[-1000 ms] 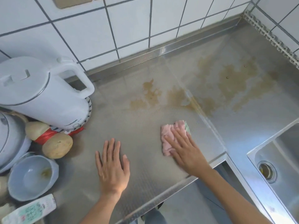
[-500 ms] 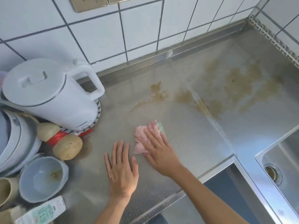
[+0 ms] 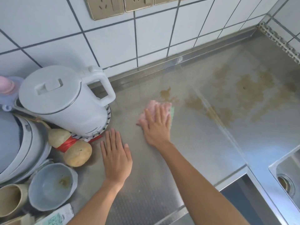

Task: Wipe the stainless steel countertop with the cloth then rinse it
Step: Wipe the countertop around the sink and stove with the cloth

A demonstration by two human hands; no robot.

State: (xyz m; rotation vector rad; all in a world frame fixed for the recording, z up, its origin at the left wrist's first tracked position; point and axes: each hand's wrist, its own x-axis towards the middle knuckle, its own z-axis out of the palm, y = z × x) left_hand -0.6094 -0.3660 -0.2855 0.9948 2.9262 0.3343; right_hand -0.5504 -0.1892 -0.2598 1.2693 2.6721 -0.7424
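On dimpled steel countertop [image 3: 186,151] | right hand [image 3: 156,127] flat, pressing fuzzy pink cloth [image 3: 155,108] | left hand [image 3: 116,156] splayed, empty

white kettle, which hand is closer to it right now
Left. The left hand lies flat just below the white kettle's base; the right hand presses the pink cloth farther right.

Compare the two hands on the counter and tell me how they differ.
The right hand presses a pink cloth; the left hand lies bare on the steel. The right reaches farther back, near the brown stains; the left sits nearer the front edge, beside the kettle. Both lie flat, palms down.
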